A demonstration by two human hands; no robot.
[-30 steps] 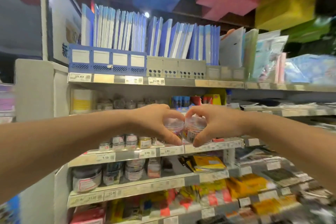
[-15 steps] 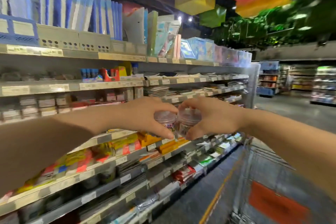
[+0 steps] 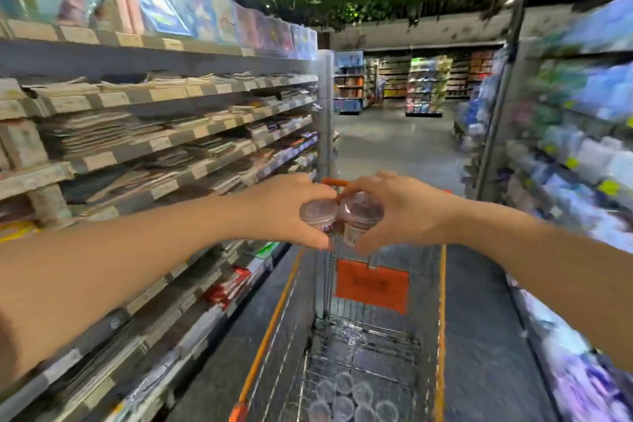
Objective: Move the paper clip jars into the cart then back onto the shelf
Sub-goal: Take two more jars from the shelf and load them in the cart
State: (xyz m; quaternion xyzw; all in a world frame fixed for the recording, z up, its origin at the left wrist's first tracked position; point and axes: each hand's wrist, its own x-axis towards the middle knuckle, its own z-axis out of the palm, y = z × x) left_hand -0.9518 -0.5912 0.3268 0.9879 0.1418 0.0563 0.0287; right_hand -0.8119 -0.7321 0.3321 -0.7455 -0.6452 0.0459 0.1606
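Note:
Two small clear paper clip jars are pressed side by side in mid-air above the cart. My left hand (image 3: 284, 209) grips the left jar (image 3: 318, 212), and my right hand (image 3: 394, 212) grips the right jar (image 3: 361, 212). Both jars have clear lids and printed labels. Below them stands a wire shopping cart (image 3: 442, 319) with orange trim. Several more clear jars (image 3: 349, 397) lie on the cart's floor near its front end. The stationery shelf (image 3: 164, 144) runs along my left.
An orange panel (image 3: 371, 284) hangs inside the cart's far end. Shelves of goods (image 3: 575, 164) line the right side of the aisle. The grey floor (image 3: 394, 147) stretches ahead towards more store shelving in the distance.
My view has swung right from the shelf to the aisle and the cart. Both hands, still holding the jars together, now hover over the cart's basket.

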